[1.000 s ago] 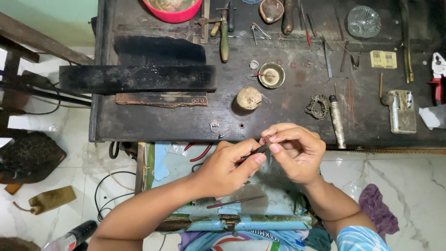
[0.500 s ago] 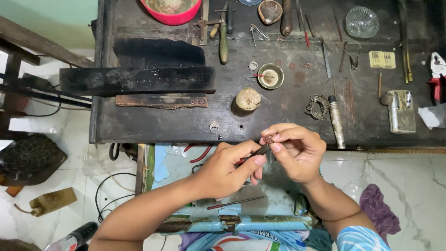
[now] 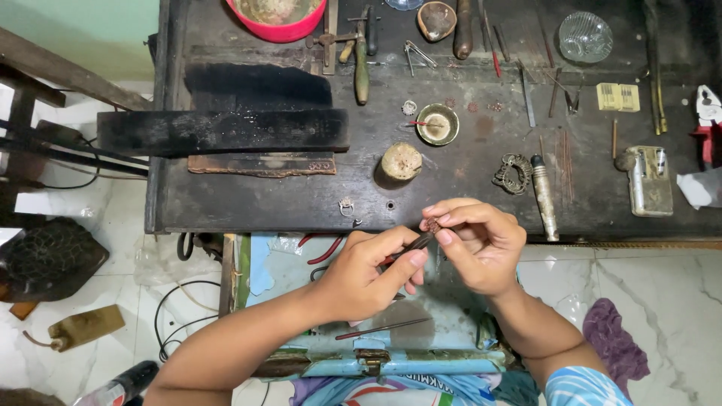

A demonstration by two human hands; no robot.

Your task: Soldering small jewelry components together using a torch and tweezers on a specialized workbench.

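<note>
1. Two hands meet just beyond the workbench point(image 3: 248, 214) front edge: the left hand point(image 3: 368, 274) is closed round a dark slim tool point(image 3: 412, 245), and the right hand point(image 3: 481, 244) pinches a tiny reddish piece point(image 3: 432, 225) at its fingertips.
2. Tool tip touches the piece.
3. Risk, as I judge it: the tip could slip off and prick a finger.
4. A loose pinch could drop the piece into the open blue tray point(image 3: 451, 323) below, where it could be hard to find.

Light: even, soft, fairly bright, from above.
Shadows: faint under the hands; the dark workbench point(image 3: 451, 180) swallows detail.
Glare: mild sheen on the marble floor point(image 3: 662, 286).
Focus: sharp centre, slight softness at the corners.
</note>
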